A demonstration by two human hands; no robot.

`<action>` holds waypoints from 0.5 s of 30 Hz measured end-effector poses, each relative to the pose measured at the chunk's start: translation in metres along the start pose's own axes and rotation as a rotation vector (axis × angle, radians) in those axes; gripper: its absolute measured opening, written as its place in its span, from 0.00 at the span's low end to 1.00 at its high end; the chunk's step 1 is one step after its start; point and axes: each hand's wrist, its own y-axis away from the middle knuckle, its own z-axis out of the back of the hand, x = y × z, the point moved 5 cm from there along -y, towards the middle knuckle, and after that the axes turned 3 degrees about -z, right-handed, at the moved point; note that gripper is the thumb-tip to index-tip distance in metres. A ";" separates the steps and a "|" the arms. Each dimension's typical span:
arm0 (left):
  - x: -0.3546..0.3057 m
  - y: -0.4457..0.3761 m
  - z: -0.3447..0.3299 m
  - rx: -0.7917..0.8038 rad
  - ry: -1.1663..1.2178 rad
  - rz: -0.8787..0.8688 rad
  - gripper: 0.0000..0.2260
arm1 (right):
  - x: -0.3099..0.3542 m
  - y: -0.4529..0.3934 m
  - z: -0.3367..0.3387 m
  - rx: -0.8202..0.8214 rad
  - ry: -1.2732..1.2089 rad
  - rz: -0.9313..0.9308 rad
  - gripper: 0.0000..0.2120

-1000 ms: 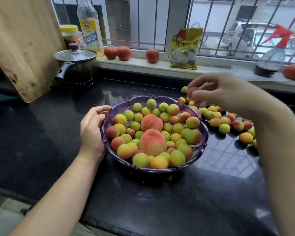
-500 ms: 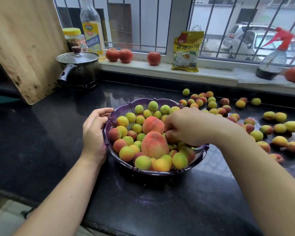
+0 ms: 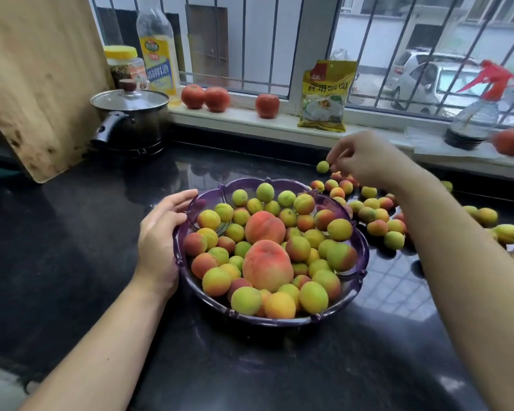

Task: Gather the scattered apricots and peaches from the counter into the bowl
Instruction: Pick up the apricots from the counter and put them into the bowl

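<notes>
A purple scalloped bowl (image 3: 279, 321) stands on the black counter, heaped with several apricots and two large peaches (image 3: 267, 269). My left hand (image 3: 158, 241) rests against the bowl's left rim, fingers lying along it. Several loose apricots (image 3: 377, 227) are scattered on the counter to the right of the bowl, reaching to the right edge of view. My right hand (image 3: 365, 158) hovers over their far end, fingers loosely curled. Its fingertips are right beside a single green apricot (image 3: 322, 167). I see no fruit in that hand.
A lidded steel pot (image 3: 131, 120) and a leaning wooden cutting board (image 3: 39, 78) stand at the back left. On the window sill are a bottle (image 3: 158, 54), three red fruits (image 3: 205, 97), a yellow bag (image 3: 327, 96) and a spray bottle (image 3: 475, 120).
My right hand carried an apricot from the pile into the bowl, released it, and has moved back out to the far scattered apricots. My left hand stayed on the rim.
</notes>
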 end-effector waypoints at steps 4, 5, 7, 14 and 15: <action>0.000 -0.001 0.002 -0.002 -0.007 -0.014 0.21 | -0.031 -0.063 -0.055 0.206 0.412 0.048 0.23; 0.001 -0.001 0.003 -0.003 -0.010 -0.014 0.21 | -0.033 -0.070 -0.065 0.231 0.465 0.078 0.23; 0.002 -0.002 0.004 -0.002 -0.016 -0.012 0.21 | -0.035 -0.077 -0.080 0.253 0.517 0.119 0.22; 0.000 -0.001 -0.001 0.014 0.013 -0.009 0.20 | -0.011 -0.059 -0.051 -0.010 0.387 0.146 0.15; -0.001 -0.001 -0.001 0.010 0.019 -0.009 0.20 | -0.004 -0.046 -0.033 -0.090 0.201 0.129 0.15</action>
